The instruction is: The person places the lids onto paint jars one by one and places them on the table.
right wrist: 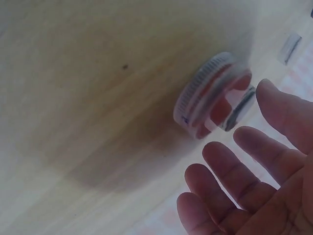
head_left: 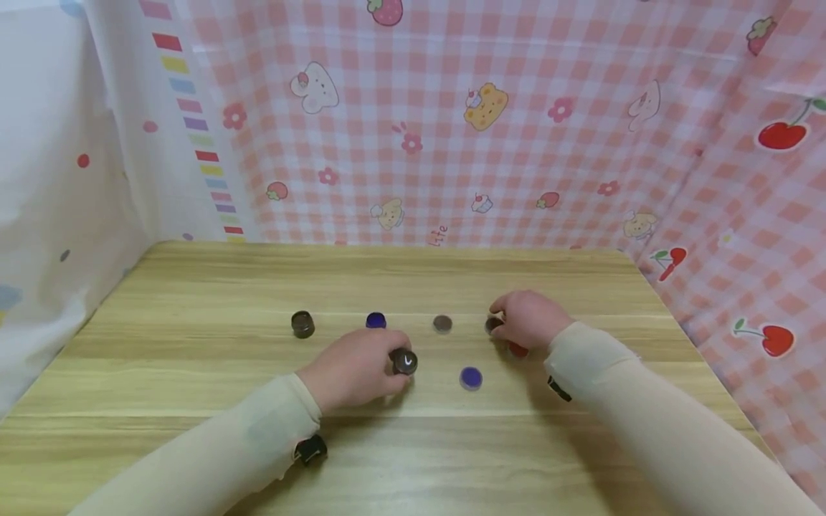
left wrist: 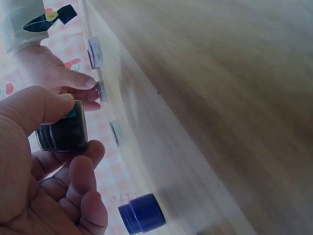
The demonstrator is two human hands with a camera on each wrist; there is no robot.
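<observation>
My left hand (head_left: pixel 361 367) grips a small dark, clear-walled jar (head_left: pixel 404 362) between thumb and fingers, raised above the table. Seen from the left wrist, this jar (left wrist: pixel 63 128) lies sideways with a teal patch by the thumb. At the right, my right hand (head_left: pixel 532 319) has its thumb and index finger at opposite edges of a dark round lid (head_left: pixel 494 325), pinching it close to the tabletop. A red ridged lid (right wrist: pixel 205 95) lies under that hand, partly hidden in the head view. The right hand's other fingers (right wrist: pixel 215 196) are spread loosely.
On the wooden table (head_left: pixel 413 459) stand a dark open jar (head_left: pixel 302 325) and a blue jar (head_left: pixel 376 320) behind my left hand. A grey-brown lid (head_left: pixel 442 324) and a purple-blue lid (head_left: pixel 471 378) lie between the hands. Patterned cloth (head_left: pixel 439 143) hangs behind and at the sides.
</observation>
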